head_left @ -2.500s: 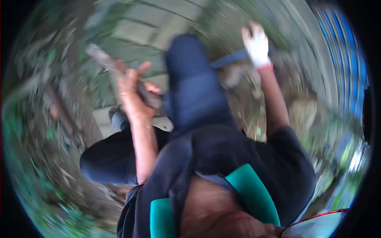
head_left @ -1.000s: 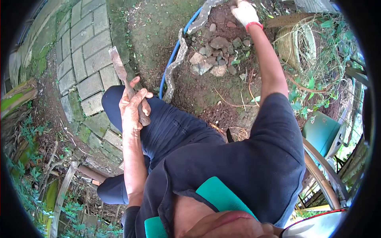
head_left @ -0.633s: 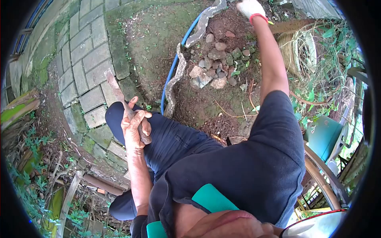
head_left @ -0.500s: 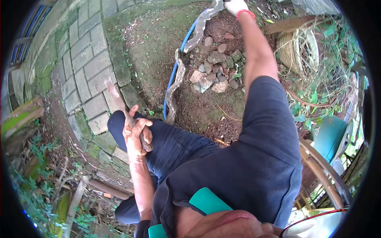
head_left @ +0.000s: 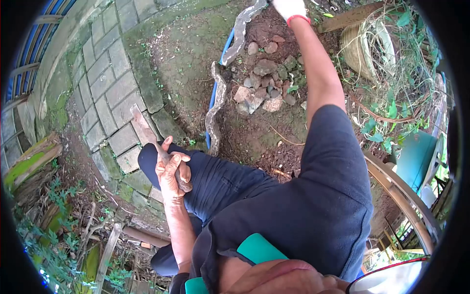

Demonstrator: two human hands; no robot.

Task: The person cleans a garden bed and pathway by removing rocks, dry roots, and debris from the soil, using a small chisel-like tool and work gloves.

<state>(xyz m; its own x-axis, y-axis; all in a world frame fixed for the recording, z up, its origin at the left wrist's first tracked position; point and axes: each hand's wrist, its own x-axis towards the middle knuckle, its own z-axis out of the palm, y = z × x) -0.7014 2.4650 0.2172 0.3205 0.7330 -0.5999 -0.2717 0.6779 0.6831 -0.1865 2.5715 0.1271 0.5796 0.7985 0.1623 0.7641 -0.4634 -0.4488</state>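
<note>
My left hand (head_left: 171, 172), bare, is closed around the handle of a hand tool (head_left: 143, 122) with a flat, rusty-looking blade. It rests by my left knee, with the blade pointing up and left over the paving. My right arm stretches forward over the soil. On my right hand (head_left: 290, 8) is a white glove with a red cuff; its fingers are cut off by the top edge. Near that hand is the end of a grey wavy edging strip (head_left: 215, 105), which runs beside a blue hose (head_left: 228, 48).
A heap of stones (head_left: 264, 67) lies on the soil in front of me. Brick-like paving (head_left: 110, 68) curves along the left. At the right are a pale basket-like container (head_left: 357, 51) with dry stems, a green object (head_left: 416, 157) and a curved wooden rail (head_left: 391, 188).
The view has shifted slightly. My gloved right hand looks larger and its fingers now run past the top edge. My left hand keeps its hold on the tool, a little lower and farther right.
</note>
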